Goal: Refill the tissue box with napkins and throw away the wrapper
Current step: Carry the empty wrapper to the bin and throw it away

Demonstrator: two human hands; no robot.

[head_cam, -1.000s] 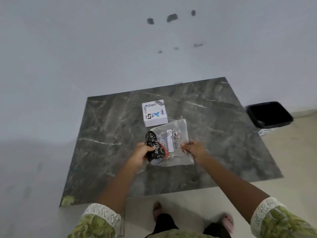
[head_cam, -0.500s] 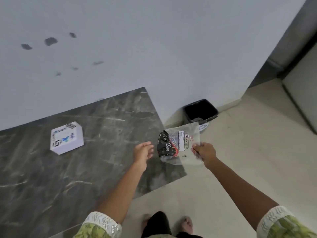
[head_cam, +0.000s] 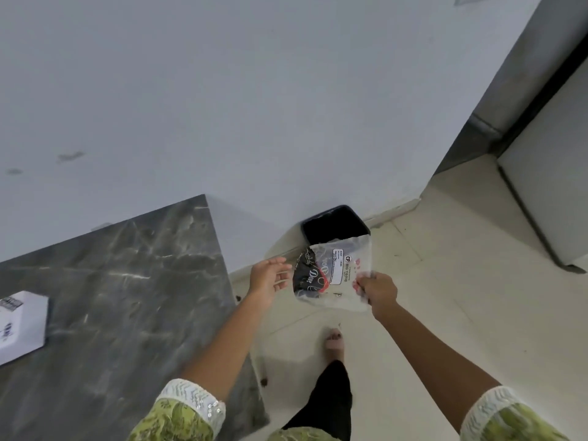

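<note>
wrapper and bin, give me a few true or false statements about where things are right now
1. The right hand pinches the clear plastic wrapper. True.
2. The wrapper is already inside the black bin. False: it hangs in the air in front of the bin, held by the hand.
3. The left hand grips the wrapper too. False: it is open beside the wrapper, with a gap between them.
4. The white tissue box sits on the dark marble table. True.
5. The bin stands on the floor against the wall. True.
</note>
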